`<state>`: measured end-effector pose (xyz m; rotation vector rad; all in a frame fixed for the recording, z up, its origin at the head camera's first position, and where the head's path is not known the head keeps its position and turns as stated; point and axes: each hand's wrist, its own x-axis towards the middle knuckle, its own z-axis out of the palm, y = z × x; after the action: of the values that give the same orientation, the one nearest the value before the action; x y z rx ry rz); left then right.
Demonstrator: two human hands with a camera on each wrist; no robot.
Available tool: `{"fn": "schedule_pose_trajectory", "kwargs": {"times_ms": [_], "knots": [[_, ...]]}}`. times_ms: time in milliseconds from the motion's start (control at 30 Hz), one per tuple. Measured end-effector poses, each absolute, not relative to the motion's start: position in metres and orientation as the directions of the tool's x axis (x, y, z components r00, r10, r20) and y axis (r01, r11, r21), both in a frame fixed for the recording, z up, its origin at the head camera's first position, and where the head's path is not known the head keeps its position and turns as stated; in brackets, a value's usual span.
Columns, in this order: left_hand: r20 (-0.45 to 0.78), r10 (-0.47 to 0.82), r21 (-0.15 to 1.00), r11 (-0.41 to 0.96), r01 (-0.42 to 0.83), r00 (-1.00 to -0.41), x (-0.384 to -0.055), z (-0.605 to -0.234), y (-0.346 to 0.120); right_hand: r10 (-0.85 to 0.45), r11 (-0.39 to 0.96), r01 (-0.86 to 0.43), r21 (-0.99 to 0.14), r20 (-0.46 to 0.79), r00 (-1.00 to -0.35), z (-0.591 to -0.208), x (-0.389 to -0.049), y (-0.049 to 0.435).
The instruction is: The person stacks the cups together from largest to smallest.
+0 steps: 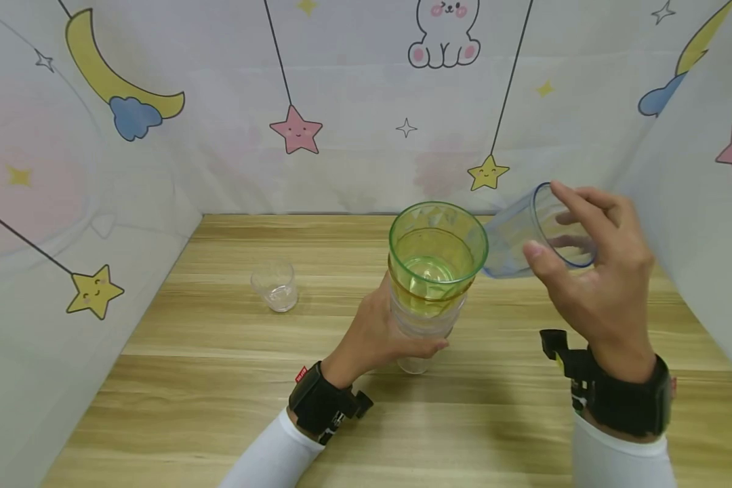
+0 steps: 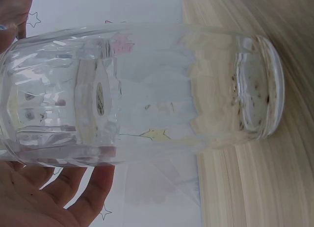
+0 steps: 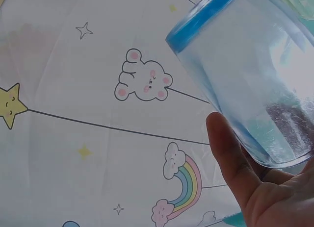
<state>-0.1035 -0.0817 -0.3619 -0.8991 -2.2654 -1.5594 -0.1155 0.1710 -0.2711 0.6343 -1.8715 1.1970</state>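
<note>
Above the middle of the table, my left hand (image 1: pixel 378 325) grips a stack of nested cups by its side. A green cup (image 1: pixel 433 237) is at the top, an amber cup (image 1: pixel 430 299) sits below it, and clear glass (image 1: pixel 425 325) forms the lower part. In the left wrist view the clear cup (image 2: pixel 157 85) stretches toward the wooden surface, fingers around its upper end. My right hand (image 1: pixel 610 264) holds a blue-tinted clear cup (image 1: pixel 509 237) near its rim, thumb on the near side. That cup is tilted, its mouth toward the palm and its base close beside the green cup.
A small clear cup (image 1: pixel 276 288) stands on the wooden table (image 1: pixel 219 379), left of the stack. White cloth walls (image 1: pixel 354 176) printed with stars, moons and animals enclose the table at the back and both sides. A black camera strap (image 1: pixel 628 393) circles each wrist.
</note>
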Motion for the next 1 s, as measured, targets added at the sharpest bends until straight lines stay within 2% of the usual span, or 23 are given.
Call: {"fn": "schedule_pose_trajectory", "kwargs": {"times_ms": [167,533,767,1000], "knots": [[0.522,0.346,0.754,0.239,0.612,-0.779,-0.115,-0.381,-0.081,0.014,0.422,-0.767,-0.484,0.849,-0.528,-0.262,-0.112,0.168],[0.538,0.339,0.743,0.244,0.624,-0.772,-0.117,-0.384,-0.082,0.051,0.394,-0.794,-0.464,0.873,-0.485,-0.24,-0.107,0.162],[0.523,0.341,0.758,0.232,0.609,-0.781,-0.095,-0.349,-0.081,0.046,0.417,-0.793,-0.445,0.881,-0.47,-0.231,-0.105,0.163],[0.527,0.343,0.758,0.224,0.613,-0.777,-0.096,-0.351,-0.082,0.061,0.386,-0.807,-0.447,0.885,-0.461,-0.224,-0.106,0.164]]}}
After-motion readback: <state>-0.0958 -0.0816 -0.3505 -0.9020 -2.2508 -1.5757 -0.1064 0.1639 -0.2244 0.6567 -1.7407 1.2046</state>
